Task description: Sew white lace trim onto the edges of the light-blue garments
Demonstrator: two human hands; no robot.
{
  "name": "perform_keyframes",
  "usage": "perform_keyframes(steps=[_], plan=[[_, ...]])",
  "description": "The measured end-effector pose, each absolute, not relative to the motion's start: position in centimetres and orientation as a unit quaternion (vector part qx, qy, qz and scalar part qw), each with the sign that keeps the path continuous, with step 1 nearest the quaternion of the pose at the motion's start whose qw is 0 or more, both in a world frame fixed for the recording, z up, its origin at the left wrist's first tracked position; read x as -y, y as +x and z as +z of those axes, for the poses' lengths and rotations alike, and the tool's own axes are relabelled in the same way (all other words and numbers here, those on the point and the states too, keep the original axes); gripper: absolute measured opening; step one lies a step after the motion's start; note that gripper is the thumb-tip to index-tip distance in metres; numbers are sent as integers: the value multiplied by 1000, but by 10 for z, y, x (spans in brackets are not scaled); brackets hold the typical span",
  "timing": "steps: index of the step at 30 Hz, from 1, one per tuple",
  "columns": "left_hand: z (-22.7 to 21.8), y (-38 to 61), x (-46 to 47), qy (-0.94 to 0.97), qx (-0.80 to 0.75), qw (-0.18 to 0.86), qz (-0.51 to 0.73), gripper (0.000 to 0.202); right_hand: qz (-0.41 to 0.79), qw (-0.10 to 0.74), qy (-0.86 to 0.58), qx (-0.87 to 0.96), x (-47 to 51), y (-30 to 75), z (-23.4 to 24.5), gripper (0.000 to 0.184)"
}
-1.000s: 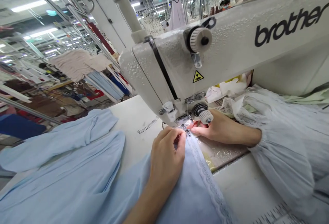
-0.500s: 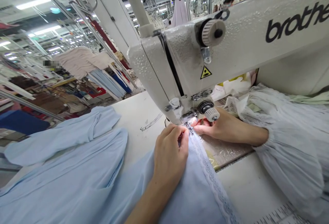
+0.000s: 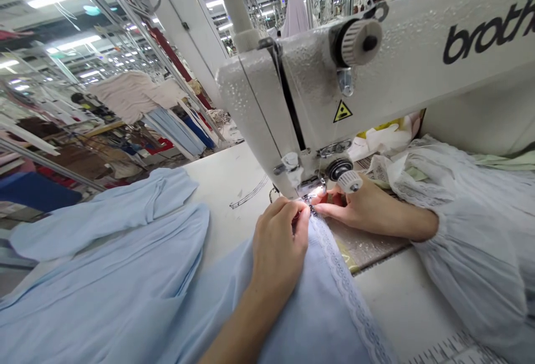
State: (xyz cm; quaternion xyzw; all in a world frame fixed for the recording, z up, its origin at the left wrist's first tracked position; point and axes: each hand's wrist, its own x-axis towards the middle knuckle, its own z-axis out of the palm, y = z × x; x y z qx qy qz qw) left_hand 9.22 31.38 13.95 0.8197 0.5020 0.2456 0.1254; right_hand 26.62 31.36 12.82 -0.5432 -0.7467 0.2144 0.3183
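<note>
A light blue fabric piece (image 3: 305, 308) runs under the presser foot (image 3: 308, 199) of a white sewing machine (image 3: 267, 102). White scalloped lace trim (image 3: 338, 275) lies along its right edge. My left hand (image 3: 280, 241) is closed in a pinch on the blue fabric, just left of the foot. Close to the needle on the right, my right hand (image 3: 359, 208) pinches the lace trim near the foot. Its fingertips are partly hidden behind the machine's round knob (image 3: 349, 181). The needle area is lit.
More light blue garment pieces (image 3: 137, 275) lie on the left of the white table (image 3: 225, 169). A sheer white sleeve (image 3: 468, 241) covers my right forearm. A printed ruler (image 3: 455, 347) marks the front right. Racks with hanging cloth (image 3: 134, 96) stand behind.
The view has shifted slightly, so the machine sits a little further right. Both hands keep nearly the same place by the presser foot, still pinching.
</note>
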Motion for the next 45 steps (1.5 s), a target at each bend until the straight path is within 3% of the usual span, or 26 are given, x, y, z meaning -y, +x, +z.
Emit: perform_keyframes(steps=[9, 45], plan=[[138, 92, -314, 819, -501, 126, 250, 18, 174, 312, -561, 747, -315, 264, 126, 17], [139, 89, -312, 806, -506, 159, 262, 18, 207, 274, -563, 752, -309, 261, 138, 12]])
